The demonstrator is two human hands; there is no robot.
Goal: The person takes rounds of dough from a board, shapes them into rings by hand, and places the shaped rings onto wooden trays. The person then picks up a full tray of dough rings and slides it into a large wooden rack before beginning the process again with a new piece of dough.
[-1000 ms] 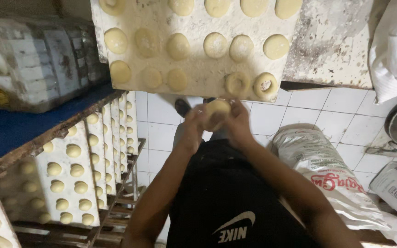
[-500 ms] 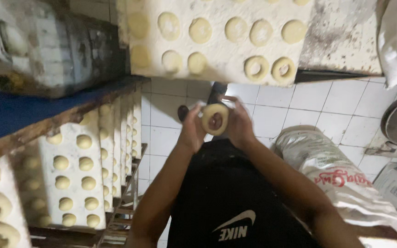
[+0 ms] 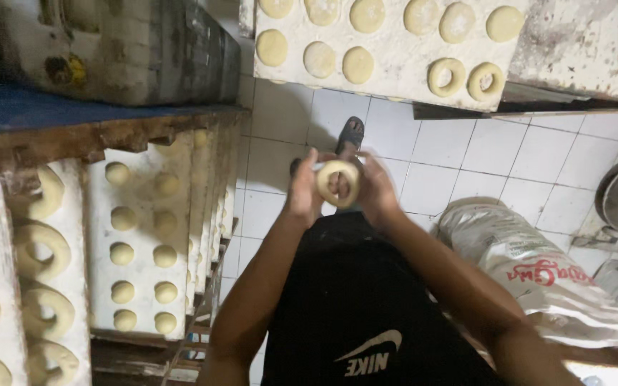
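Holding a dough ring (image 3: 338,183) upright in front of my chest, I have both hands on it: the left hand (image 3: 305,187) and right hand (image 3: 373,187) pinch its opposite edges, fingers through and around the hole (likely to keep it open and even). Left of me a rack (image 3: 137,250) carries trays of dough rounds and rings, stacked so they stay apart. Beyond my hands, across the tiled floor (image 3: 466,154), a floured board (image 3: 395,68) holds rows of rounds and two rings at its near right corner.
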